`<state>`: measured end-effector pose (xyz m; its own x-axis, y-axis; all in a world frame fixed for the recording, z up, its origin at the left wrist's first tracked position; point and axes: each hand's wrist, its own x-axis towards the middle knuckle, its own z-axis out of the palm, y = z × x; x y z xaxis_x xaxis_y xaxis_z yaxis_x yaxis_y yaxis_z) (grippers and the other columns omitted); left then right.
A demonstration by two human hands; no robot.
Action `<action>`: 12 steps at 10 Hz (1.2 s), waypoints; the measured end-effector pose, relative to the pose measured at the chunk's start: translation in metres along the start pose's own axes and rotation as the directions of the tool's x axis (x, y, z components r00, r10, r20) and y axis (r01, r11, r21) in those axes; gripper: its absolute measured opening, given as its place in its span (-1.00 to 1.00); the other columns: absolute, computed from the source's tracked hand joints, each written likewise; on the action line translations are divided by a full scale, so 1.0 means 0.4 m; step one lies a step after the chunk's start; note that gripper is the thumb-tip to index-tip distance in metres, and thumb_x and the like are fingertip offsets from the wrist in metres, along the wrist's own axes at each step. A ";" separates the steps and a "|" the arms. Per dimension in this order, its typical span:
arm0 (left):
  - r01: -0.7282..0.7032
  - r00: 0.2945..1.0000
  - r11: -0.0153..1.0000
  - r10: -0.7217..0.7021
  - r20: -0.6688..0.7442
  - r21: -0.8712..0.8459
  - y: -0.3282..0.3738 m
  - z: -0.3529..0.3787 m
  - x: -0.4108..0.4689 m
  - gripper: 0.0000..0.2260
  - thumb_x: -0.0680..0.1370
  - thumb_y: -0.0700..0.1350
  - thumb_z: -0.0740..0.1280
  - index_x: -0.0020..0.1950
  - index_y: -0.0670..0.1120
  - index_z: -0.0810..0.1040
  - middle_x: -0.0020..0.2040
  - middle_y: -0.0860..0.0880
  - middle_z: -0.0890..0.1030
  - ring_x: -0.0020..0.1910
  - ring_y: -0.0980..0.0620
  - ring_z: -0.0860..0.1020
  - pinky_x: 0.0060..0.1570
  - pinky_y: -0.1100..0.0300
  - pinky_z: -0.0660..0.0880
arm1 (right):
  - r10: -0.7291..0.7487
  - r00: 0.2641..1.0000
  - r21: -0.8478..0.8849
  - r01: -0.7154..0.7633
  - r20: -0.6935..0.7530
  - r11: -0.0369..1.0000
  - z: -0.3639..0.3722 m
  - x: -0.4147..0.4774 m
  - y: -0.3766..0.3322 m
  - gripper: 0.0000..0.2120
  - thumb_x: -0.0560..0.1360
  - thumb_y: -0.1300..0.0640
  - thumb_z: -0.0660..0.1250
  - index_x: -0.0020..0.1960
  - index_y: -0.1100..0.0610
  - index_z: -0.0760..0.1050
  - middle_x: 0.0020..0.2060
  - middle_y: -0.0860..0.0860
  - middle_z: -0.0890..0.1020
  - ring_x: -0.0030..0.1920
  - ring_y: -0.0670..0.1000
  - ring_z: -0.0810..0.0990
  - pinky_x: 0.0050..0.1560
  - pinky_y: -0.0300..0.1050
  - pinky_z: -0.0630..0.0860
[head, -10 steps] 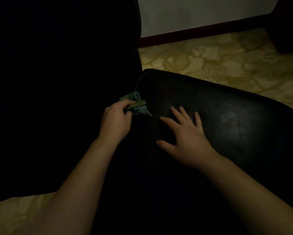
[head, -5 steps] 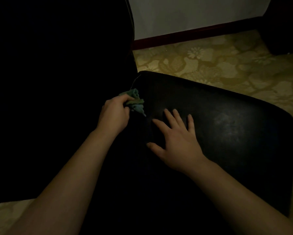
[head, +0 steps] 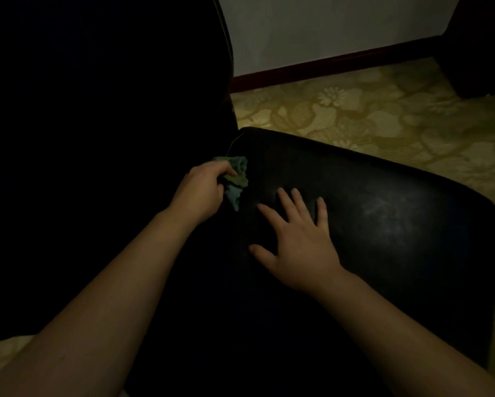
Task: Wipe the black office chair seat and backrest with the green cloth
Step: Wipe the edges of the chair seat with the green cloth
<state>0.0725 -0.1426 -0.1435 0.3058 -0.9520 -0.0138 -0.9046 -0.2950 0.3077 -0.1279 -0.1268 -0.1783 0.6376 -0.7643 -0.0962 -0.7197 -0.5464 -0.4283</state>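
The black chair seat [head: 383,213] fills the middle and right of the dim view, with faint dusty smears on its right part. The black backrest [head: 97,138] rises as a dark mass on the left. My left hand [head: 200,193] is closed around the bunched green cloth [head: 236,179], pressed at the crease where seat meets backrest. My right hand [head: 295,247] lies flat on the seat with fingers spread, just right of the cloth and not touching it.
A yellow floral carpet [head: 369,110] spreads beyond the seat's far edge. A pale wall with a dark red skirting board [head: 326,65] runs behind. A dark piece of furniture [head: 481,44] stands at the top right. A thin thread [head: 234,140] sticks up near the seat corner.
My left hand has turned the cloth a little, so it now hangs lower toward the seat. My right hand stays flat on the seat.
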 end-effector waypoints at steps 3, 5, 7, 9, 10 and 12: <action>0.060 0.992 0.988 -0.075 -0.100 -0.141 -0.010 0.031 -0.044 -0.68 0.57 -0.34 0.24 0.18 0.01 0.58 0.34 0.01 0.55 0.32 0.01 0.49 0.24 0.34 0.31 | -0.009 1.000 -0.023 0.009 -0.001 1.000 0.004 -0.002 0.002 -0.29 0.50 -0.39 0.06 0.55 -0.18 -0.05 0.58 0.05 -0.15 0.55 0.07 -0.29 0.43 0.26 -0.42; 0.072 0.991 0.991 -0.084 -0.105 -0.113 -0.012 0.031 -0.052 -0.67 0.54 -0.34 0.24 0.13 0.02 0.60 0.28 0.00 0.58 0.26 -0.02 0.52 0.13 0.36 0.31 | -0.012 1.000 -0.029 0.012 0.005 1.000 0.005 0.004 0.003 -0.29 0.50 -0.40 0.05 0.55 -0.20 -0.06 0.58 0.03 -0.15 0.55 0.05 -0.30 0.44 0.24 -0.42; 0.078 0.987 0.995 -0.087 -0.139 -0.068 0.034 0.033 0.016 -0.69 0.53 -0.37 0.22 0.12 -0.04 0.57 0.31 -0.04 0.50 0.23 -0.06 0.50 0.13 0.17 0.43 | 0.008 1.000 -0.062 -0.008 0.003 0.998 0.010 0.002 -0.001 -0.29 0.49 -0.41 0.01 0.55 -0.20 -0.10 0.58 0.03 -0.16 0.55 0.04 -0.30 0.45 0.26 -0.38; 0.013 0.975 0.994 -0.037 -0.220 -0.109 0.008 0.060 -0.047 -0.75 0.50 -0.40 0.23 0.05 -0.14 0.58 0.23 -0.09 0.54 0.20 -0.08 0.52 0.18 0.04 0.49 | -0.001 1.000 -0.077 0.001 -0.007 0.997 0.013 0.011 -0.006 -0.28 0.49 -0.42 0.03 0.56 -0.21 -0.07 0.58 0.03 -0.12 0.56 0.04 -0.26 0.47 0.26 -0.35; 0.003 0.969 0.997 -0.022 -0.247 -0.077 -0.009 0.065 -0.071 -0.74 0.49 -0.41 0.24 0.04 -0.11 0.58 0.31 -0.05 0.50 0.27 -0.05 0.49 0.25 0.04 0.48 | -0.016 1.000 -0.065 0.016 -0.004 0.998 0.011 0.013 -0.002 -0.27 0.48 -0.43 0.04 0.56 -0.22 -0.07 0.59 0.02 -0.12 0.56 0.03 -0.27 0.47 0.25 -0.36; 0.099 0.978 0.992 -0.112 -0.177 -0.077 0.026 0.035 -0.012 -0.73 0.53 -0.36 0.26 0.11 -0.06 0.58 0.22 -0.04 0.56 0.20 -0.05 0.53 0.07 0.16 0.46 | -0.021 1.000 -0.071 0.021 -0.004 0.997 0.013 0.014 0.005 -0.25 0.42 -0.47 -0.07 0.55 -0.23 -0.05 0.59 0.01 -0.09 0.56 0.01 -0.23 0.47 0.22 -0.35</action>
<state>0.0573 -0.1422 -0.1536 0.4529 -0.8833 0.1209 -0.8440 -0.3811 0.3773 -0.1242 -0.1303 -0.1844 0.6515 -0.7541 -0.0833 -0.7240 -0.5852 -0.3651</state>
